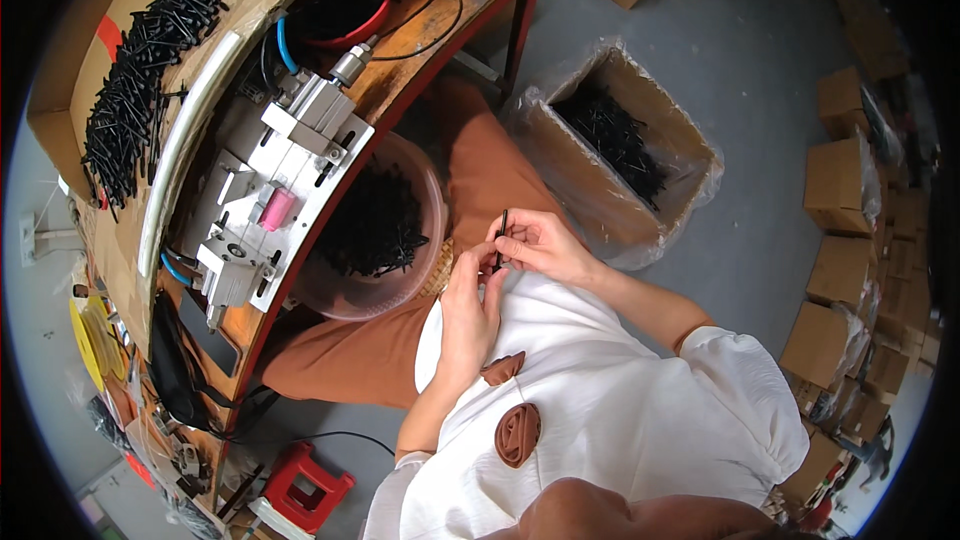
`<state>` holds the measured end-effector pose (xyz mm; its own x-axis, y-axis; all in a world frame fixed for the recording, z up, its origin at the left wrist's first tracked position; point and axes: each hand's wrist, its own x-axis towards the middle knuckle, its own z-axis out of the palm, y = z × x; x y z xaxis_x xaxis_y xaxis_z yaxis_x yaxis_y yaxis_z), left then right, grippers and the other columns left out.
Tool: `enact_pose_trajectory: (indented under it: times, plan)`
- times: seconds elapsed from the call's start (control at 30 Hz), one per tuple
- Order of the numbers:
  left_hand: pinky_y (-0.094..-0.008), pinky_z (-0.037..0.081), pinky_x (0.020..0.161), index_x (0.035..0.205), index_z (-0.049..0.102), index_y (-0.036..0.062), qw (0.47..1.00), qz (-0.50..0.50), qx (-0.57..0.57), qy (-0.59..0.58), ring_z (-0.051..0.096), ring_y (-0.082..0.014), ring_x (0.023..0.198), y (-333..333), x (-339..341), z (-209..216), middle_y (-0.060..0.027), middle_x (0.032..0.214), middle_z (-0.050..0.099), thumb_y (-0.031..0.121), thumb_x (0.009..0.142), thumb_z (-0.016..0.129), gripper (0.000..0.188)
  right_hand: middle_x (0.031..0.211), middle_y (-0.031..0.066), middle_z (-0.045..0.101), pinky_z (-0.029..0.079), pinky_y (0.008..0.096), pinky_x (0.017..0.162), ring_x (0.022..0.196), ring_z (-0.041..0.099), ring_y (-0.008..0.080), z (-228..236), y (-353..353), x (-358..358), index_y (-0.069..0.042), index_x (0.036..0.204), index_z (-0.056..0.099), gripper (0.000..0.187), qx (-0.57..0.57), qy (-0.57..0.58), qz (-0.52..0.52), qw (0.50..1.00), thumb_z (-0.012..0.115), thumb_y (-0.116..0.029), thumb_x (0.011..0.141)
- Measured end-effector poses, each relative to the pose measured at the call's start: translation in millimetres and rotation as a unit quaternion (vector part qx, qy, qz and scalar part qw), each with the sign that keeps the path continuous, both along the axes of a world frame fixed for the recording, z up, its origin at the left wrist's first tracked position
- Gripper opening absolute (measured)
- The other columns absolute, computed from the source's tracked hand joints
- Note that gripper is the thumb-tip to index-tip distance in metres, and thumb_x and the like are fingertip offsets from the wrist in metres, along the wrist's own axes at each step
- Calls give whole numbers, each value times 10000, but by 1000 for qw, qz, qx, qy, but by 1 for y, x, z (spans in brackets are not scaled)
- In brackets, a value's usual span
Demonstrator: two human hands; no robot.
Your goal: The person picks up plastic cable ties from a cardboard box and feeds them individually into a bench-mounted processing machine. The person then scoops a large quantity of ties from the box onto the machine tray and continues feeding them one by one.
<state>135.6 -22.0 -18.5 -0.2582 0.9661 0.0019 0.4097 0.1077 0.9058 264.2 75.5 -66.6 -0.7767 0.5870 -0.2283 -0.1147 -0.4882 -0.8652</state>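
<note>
Over my lap, my right hand (pixel 548 246) pinches a thin black rod-shaped part (pixel 504 223) between thumb and fingers. The part stands roughly upright in the picture, its upper end sticking out. My left hand (pixel 468 312) is closed by the part's lower end, fingertips against it; that end is partly hidden. Left of my hands, between my knees, a translucent pinkish tub (pixel 436 202) holds a heap of similar black parts (pixel 378 225). A metal fixture (pixel 270 195) with cylinders and a pink block (pixel 277 209) is mounted on the wooden table, apart from both hands.
A cardboard box (pixel 672 210) lined with plastic, with black parts inside, stands on the floor at right. More black parts lie in a cardboard tray (pixel 60 130) and a red bowl (pixel 385 2). A red stool (pixel 297 480) is at lower left; stacked cartons (pixel 838 185) line the right.
</note>
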Motion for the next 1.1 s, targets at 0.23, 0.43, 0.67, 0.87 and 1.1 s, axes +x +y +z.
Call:
enact_pose_trajectory:
  times: [0.23,0.43,0.67,0.87,1.1]
  plan:
    - [-355,499,734,1124,538,-10,1000,4,10,-3,615,-288,821,1,-1,-2,-180,939,601,-31,847,607,286,911,-1,624,449,174,650,804,571,35,0,1,-3,-29,1055,564,138,-23,17,0,1000,560,-130,960]
    - [-310,529,724,1109,552,-1,999,6,23,30,649,-214,814,0,-3,-5,-136,927,636,-40,849,622,272,862,-21,583,423,181,637,775,522,21,8,2,-5,-28,1009,572,123,12,7,9,1000,569,-140,957]
    - [-352,493,745,1142,523,-13,1000,2,10,2,604,-289,828,1,-5,-1,-179,935,590,-28,851,607,303,896,-5,594,471,194,696,823,558,41,10,2,-8,-23,1021,573,124,3,-5,-3,1000,566,-129,957]
    - [-354,492,748,1163,514,-18,1000,2,17,-14,596,-291,832,1,-5,-5,-189,962,587,-21,855,605,322,909,10,598,507,215,738,864,582,60,11,7,-8,-9,1034,565,135,1,-11,-3,1000,560,-121,958]
    - [-359,491,741,1171,507,-20,1000,-4,11,-10,596,-299,825,1,-6,-5,-192,964,589,-9,857,609,330,901,15,596,503,211,731,842,579,60,12,2,-8,-4,1028,561,129,8,-20,-15,1000,555,-113,960]
